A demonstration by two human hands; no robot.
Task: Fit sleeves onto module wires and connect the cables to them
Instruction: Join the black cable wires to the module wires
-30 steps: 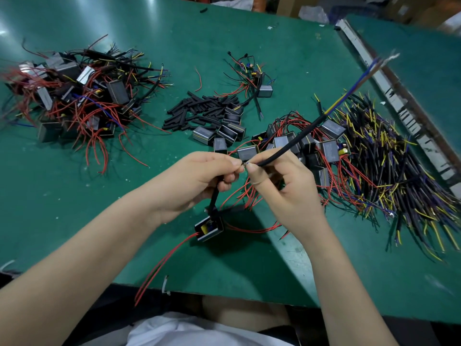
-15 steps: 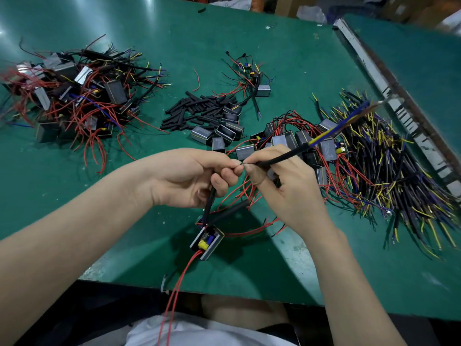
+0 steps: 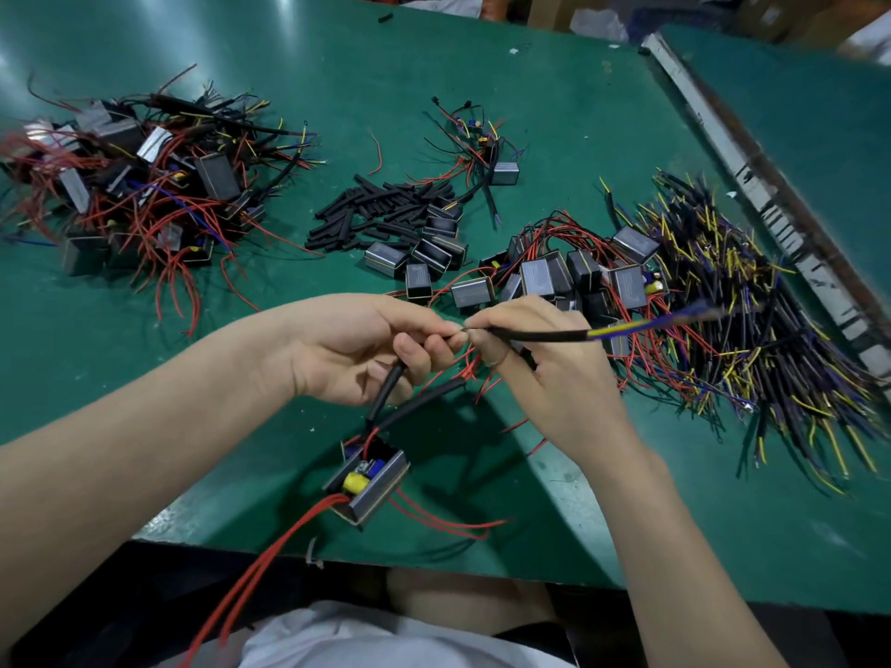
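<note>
Just above the tabletop's (image 3: 554, 113) near edge, the left hand (image 3: 357, 347) pinches a sleeved module wire (image 3: 390, 383) while the right hand (image 3: 540, 373) pinches the cable (image 3: 545, 336), ends meeting fingertip to fingertip, apparently for joining; the module (image 3: 369, 484) dangles below.

**Hands, head view**

Both forearms reach in from below, converging mid-frame. Left hand (image 3: 366, 347): palm toward the camera, fingers curled, thumb and forefinger pinched. Right hand (image 3: 545, 373): back to the camera, fingertips pinched, meeting the left's.
</note>
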